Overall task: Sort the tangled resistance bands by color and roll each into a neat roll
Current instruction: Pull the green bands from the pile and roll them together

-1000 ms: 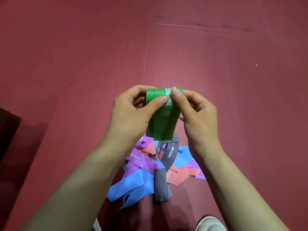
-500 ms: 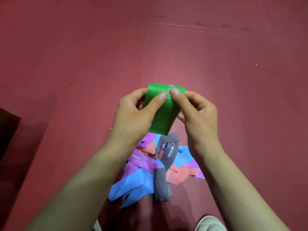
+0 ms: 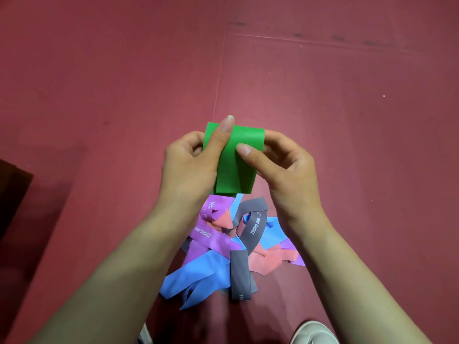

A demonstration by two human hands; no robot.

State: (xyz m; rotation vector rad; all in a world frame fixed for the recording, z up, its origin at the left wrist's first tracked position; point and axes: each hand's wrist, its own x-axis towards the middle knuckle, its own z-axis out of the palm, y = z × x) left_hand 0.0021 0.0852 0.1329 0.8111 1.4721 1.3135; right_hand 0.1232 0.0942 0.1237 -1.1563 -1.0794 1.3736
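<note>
Above the pile, you hold the green band [image 3: 238, 167] off the floor [image 3: 99, 95] with both hands. It's a flat, smooth strip folded into a wide loop; the top edge is level and the lower edges hang loose, slightly offset. Your left hand [image 3: 191, 167] grips its left side, with the thumb laid up across the front, its tip past the top edge, and the fingers curled behind. Your right hand [image 3: 285, 165] pinches the right side, thumb pressed on the front.

Below your wrists the rest lie tangled on the floor:
- purple band [image 3: 211, 237] with white "ONE DEGREE" print
- grey band [image 3: 253, 227] with the same print, looped over itself
- blue band [image 3: 198, 276] in long flat folds nearest you
- pink band [image 3: 263, 261] crumpled underneath
- short grey piece [image 3: 239, 274] folded flat, on top of the blue and pink

All look thin and matte.

The floor is dark red matting, faintly mottled, with a thin seam [image 3: 219, 83] running away beyond your hands. At the left edge is a dark brown object [image 3: 12, 194]; can't tell what it is. A pale shoe [image 3: 313, 331] shows at the bottom right.
</note>
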